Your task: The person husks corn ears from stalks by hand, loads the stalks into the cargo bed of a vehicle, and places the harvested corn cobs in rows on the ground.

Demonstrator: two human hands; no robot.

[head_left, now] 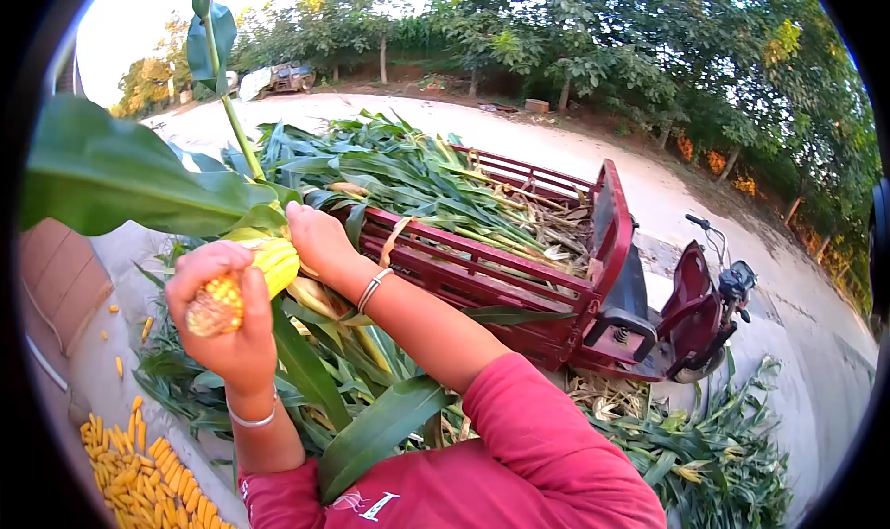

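Observation:
My left hand (225,311) is wrapped round an ear of corn (276,262), whose yellow kernels show at the tip while pale husk covers its other end. Beside it my right hand (318,239) is closed at the ear's base, where the green cornstalk (239,132) comes down from the top of the view. What lies inside the right fist is partly hidden. A broad corn leaf (139,177) spreads from the stalk to the left, and another long leaf (380,433) hangs across my shirt.
A dark red cargo tricycle (519,293) stands just ahead, its bed loaded with cut cornstalks (399,172). Husked ears (153,478) are piled on the ground at lower left. More stalks (705,455) lie at lower right. Trees (593,47) line the far side of the pavement.

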